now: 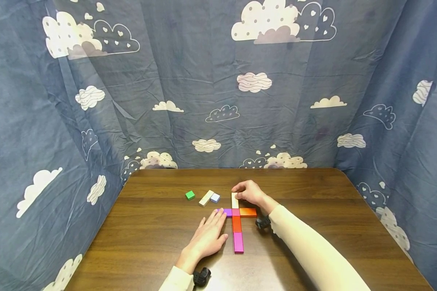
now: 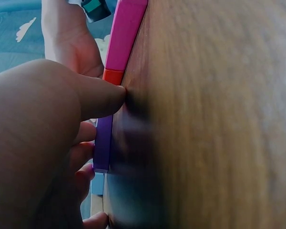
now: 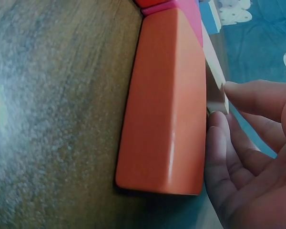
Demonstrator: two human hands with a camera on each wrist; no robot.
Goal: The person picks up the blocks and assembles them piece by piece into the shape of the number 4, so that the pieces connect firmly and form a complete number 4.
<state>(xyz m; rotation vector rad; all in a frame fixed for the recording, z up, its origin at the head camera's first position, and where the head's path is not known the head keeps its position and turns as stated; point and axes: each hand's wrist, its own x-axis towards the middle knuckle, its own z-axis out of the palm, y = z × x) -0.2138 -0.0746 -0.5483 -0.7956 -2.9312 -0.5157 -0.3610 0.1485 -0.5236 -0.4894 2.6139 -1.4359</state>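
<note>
Coloured wooden blocks form a cross on the table. At its middle is a small pink block [image 1: 235, 212], with an orange block [image 1: 248, 212] to the right and a purple block [image 1: 228, 213] to the left. A red block [image 1: 237, 224] and a magenta block [image 1: 238, 243] run toward the near side. My right hand [image 1: 252, 193] pinches the far end of a pale wooden block [image 1: 234, 203], which lines up beyond the pink one. Palm down, my left hand [image 1: 208, 235] lies with straight fingertips on the purple block, covering its left end.
Behind the left hand lie a green block [image 1: 190, 195], another pale wooden block [image 1: 206, 198] and a light blue block [image 1: 215, 197]. A blue cloud-patterned curtain [image 1: 189, 81] surrounds the far and side edges of the brown table [image 1: 138, 238].
</note>
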